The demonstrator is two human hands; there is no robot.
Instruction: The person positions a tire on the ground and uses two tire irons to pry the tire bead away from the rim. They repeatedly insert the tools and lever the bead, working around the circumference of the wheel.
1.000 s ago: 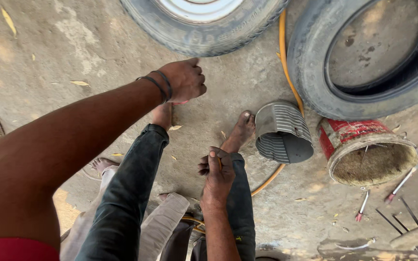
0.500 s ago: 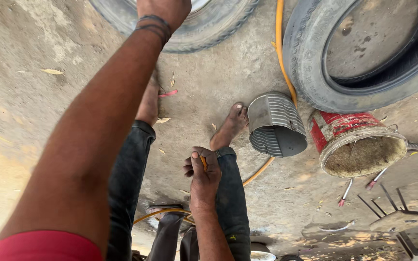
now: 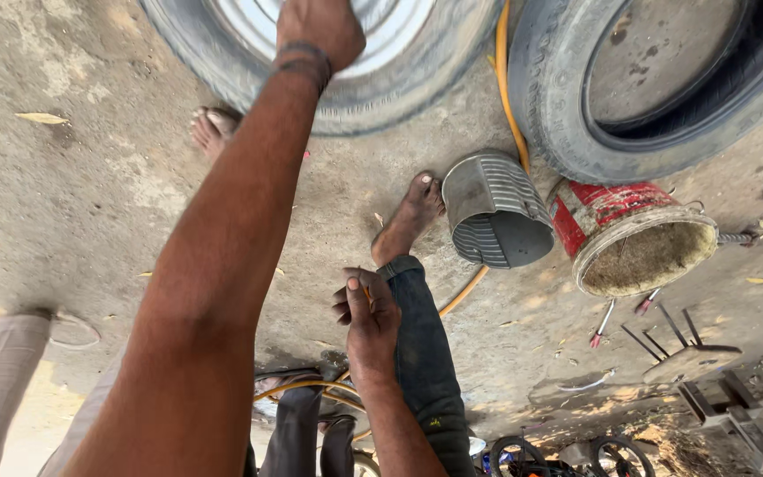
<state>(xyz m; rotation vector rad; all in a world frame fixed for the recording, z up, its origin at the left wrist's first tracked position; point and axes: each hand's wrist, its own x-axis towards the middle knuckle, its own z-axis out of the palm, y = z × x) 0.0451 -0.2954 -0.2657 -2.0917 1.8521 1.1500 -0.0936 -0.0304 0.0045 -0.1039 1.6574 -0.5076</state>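
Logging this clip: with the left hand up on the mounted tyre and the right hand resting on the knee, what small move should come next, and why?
Probably bring the right hand up to join the left hand on the tyre. Only the left hand is on it, at the edge of the metal rim, and it looks heavy. The right hand rests on the knee and appears to hold nothing, so it is free to share the grip.

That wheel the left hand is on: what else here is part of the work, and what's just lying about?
In hand:
left hand on wheel
right hand resting on knee

Lying about:
grey bucket
red bucket
loose tyre
yellow hose
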